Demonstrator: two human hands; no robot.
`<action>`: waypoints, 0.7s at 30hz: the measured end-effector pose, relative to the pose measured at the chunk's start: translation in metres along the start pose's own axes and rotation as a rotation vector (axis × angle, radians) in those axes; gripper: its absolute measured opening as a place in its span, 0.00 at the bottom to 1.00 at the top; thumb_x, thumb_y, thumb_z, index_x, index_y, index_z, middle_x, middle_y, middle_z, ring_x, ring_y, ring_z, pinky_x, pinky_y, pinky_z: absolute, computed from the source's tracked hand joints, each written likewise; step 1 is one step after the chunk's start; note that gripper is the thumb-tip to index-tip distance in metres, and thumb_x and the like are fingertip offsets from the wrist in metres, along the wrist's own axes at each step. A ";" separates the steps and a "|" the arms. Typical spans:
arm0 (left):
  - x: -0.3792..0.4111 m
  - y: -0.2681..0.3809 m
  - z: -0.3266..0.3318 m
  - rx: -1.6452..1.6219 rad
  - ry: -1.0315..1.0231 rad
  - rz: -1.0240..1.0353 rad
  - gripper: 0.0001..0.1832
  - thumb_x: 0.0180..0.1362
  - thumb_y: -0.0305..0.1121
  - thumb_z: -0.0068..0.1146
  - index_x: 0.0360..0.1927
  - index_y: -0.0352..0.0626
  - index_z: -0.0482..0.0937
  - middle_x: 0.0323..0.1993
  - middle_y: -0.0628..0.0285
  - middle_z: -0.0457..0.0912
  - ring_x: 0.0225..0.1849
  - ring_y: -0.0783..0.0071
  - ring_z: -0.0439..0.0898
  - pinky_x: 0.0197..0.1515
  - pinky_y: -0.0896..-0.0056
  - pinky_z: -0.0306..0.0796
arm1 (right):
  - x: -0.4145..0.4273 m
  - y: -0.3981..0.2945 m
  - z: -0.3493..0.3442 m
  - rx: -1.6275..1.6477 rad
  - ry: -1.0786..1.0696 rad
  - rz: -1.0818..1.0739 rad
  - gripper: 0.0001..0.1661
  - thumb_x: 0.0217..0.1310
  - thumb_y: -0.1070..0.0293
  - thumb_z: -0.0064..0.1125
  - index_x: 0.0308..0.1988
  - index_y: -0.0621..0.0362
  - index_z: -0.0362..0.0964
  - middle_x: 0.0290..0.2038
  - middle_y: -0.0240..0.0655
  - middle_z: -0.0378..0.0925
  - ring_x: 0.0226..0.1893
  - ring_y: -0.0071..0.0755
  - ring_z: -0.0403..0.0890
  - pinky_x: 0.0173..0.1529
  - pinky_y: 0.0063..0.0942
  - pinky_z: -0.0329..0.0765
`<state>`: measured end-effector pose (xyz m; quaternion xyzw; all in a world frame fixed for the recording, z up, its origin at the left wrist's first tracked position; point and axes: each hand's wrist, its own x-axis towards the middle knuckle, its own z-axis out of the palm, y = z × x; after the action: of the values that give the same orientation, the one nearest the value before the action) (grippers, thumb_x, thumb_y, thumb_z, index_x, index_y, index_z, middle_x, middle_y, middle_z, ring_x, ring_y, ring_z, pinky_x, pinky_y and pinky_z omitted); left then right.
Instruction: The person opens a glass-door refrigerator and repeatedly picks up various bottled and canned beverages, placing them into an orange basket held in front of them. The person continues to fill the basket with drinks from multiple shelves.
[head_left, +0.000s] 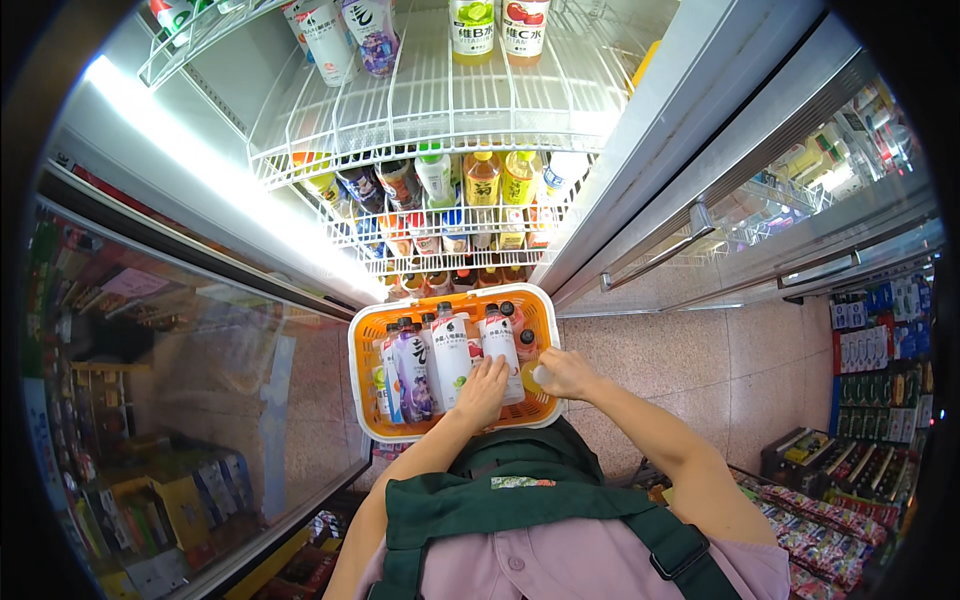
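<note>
An orange plastic basket with a white rim (358, 375) is in front of my body, packed with drink bottles. My left hand (484, 394) lies with its fingers over a white-labelled bottle with a black cap (501, 341). At the basket's right side, my right hand (570, 373) grips a bottle of yellowish drink (531, 376), its pale end towards my fingers. Beside my left hand leans another white-labelled bottle (448, 360). A purple-labelled bottle (414, 375) is further left, and pink drink bottles (527, 345) are at the right.
Ahead is an upright drinks cooler with wire shelves (442, 142). Several bottles (480, 178) line the lower shelves; a few stand on the upper one. A glass door (225, 420) is at the left, and a sliding-door frame (675, 150) at the right. Packaged goods (817, 525) lie at lower right.
</note>
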<state>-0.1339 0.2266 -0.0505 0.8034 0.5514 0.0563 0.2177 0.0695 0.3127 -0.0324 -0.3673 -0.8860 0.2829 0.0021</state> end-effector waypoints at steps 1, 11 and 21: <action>0.001 0.001 -0.001 -0.027 0.007 -0.031 0.36 0.38 0.23 0.55 0.56 0.31 0.59 0.58 0.45 0.60 0.60 0.47 0.60 0.61 0.57 0.57 | 0.000 -0.006 -0.011 -0.003 -0.007 -0.008 0.19 0.37 0.65 0.62 0.33 0.57 0.66 0.32 0.41 0.72 0.31 0.50 0.77 0.34 0.42 0.75; 0.005 0.011 0.000 0.054 0.054 -0.060 0.33 0.39 0.25 0.56 0.55 0.42 0.63 0.52 0.46 0.63 0.55 0.48 0.64 0.56 0.56 0.61 | -0.001 -0.004 -0.074 0.227 0.065 0.100 0.19 0.33 0.64 0.64 0.30 0.60 0.70 0.29 0.40 0.74 0.29 0.41 0.76 0.34 0.32 0.73; 0.003 0.014 0.003 0.158 0.175 0.011 0.27 0.42 0.27 0.55 0.50 0.41 0.67 0.53 0.49 0.63 0.55 0.54 0.64 0.56 0.55 0.59 | -0.023 0.025 -0.110 0.761 0.092 0.346 0.20 0.37 0.72 0.67 0.36 0.63 0.70 0.32 0.35 0.77 0.32 0.24 0.78 0.38 0.23 0.74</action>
<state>-0.1198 0.2239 -0.0482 0.8131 0.5666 0.0838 0.1044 0.1254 0.3668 0.0517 -0.4960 -0.6425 0.5696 0.1294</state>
